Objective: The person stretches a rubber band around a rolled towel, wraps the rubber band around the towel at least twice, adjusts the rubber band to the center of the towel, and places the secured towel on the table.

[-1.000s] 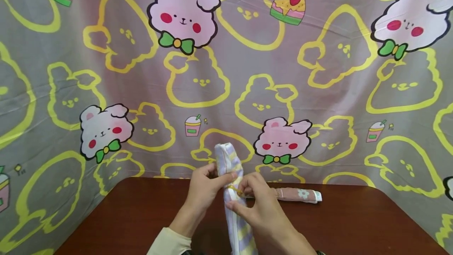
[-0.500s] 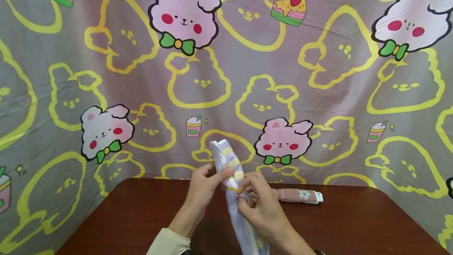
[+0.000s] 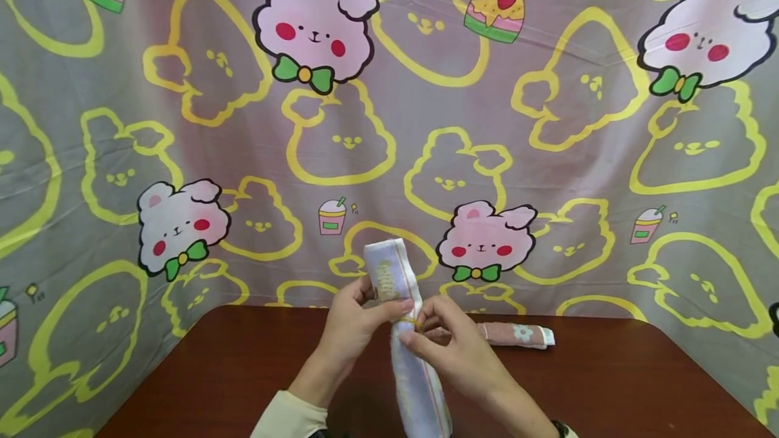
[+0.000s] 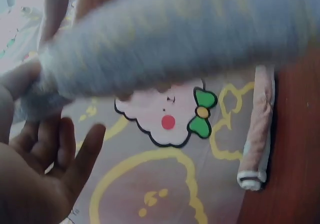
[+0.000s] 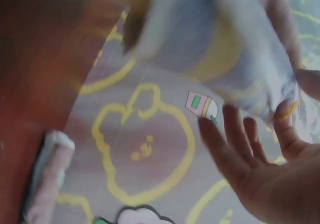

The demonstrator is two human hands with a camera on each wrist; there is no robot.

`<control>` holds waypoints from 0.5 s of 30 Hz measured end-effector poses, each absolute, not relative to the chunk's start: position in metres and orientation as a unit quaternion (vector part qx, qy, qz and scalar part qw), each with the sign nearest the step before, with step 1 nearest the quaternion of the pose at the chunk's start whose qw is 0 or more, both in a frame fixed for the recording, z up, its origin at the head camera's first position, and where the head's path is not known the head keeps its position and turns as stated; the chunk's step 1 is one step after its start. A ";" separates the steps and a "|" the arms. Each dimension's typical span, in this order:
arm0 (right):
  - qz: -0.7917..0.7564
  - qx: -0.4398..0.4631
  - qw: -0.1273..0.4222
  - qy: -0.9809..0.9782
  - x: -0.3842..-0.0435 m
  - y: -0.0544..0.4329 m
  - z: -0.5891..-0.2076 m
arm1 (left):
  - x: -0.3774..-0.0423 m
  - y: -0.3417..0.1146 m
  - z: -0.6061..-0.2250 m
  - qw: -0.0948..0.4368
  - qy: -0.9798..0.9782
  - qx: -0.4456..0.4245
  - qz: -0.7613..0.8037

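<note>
A long folded towel [image 3: 420, 384] with lavender, yellow and white stripes stands tilted over the table between both hands. My left hand [image 3: 353, 323] grips its upper part, thumb across the front and fingers behind. A thin yellow elastic band [image 3: 406, 320] crosses the towel just below that thumb. With thumb and fingers, my right hand [image 3: 459, 347] pinches the band at the towel's right edge. In the right wrist view the towel [image 5: 220, 44] is blurred, and yellow shows at a fingertip [image 5: 286, 109]. The towel's lower end runs out of the head view.
A rolled pink towel [image 3: 517, 334] with a pale flower lies on the dark red-brown table [image 3: 231, 370], behind and right of my right hand. A grey curtain [image 3: 395, 107] printed with yellow outlines and bunny faces hangs behind the table.
The towel has turned about its length, its plain lavender side with a yellow motif now facing me instead of the stripes. Both hands stay near the same place around the band.
</note>
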State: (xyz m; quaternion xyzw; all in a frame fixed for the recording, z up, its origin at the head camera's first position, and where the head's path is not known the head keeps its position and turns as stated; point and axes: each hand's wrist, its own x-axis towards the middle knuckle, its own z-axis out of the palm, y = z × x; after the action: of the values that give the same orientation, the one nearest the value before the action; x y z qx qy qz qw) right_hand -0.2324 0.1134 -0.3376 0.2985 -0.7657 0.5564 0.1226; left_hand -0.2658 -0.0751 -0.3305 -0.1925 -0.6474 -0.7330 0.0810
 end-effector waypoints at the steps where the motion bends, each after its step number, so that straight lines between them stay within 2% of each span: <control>1: 0.536 0.300 0.149 -0.775 -0.232 0.112 -0.338 | -0.265 -0.074 -0.330 0.096 -0.655 -0.185 -0.727; 5: 0.446 0.329 0.271 -0.787 -0.233 0.106 -0.343 | -0.262 -0.072 -0.328 0.133 -0.673 -0.150 -0.711; 8: 0.396 0.354 0.332 -0.779 -0.233 0.103 -0.347 | -0.262 -0.071 -0.329 0.141 -0.677 -0.125 -0.711; 11: 0.374 0.376 0.344 -0.775 -0.233 0.102 -0.349 | -0.264 -0.070 -0.330 0.148 -0.682 -0.103 -0.709; 15: 0.372 0.398 0.323 -0.774 -0.234 0.101 -0.351 | -0.266 -0.071 -0.331 0.161 -0.692 -0.082 -0.699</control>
State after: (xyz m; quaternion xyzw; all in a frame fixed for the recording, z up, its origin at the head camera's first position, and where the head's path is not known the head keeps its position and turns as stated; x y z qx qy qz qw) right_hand -0.2341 0.1005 -0.3506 0.3982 -0.7735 0.3724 0.3231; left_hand -0.2656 -0.0708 -0.3306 -0.0819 -0.6915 -0.6993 0.1612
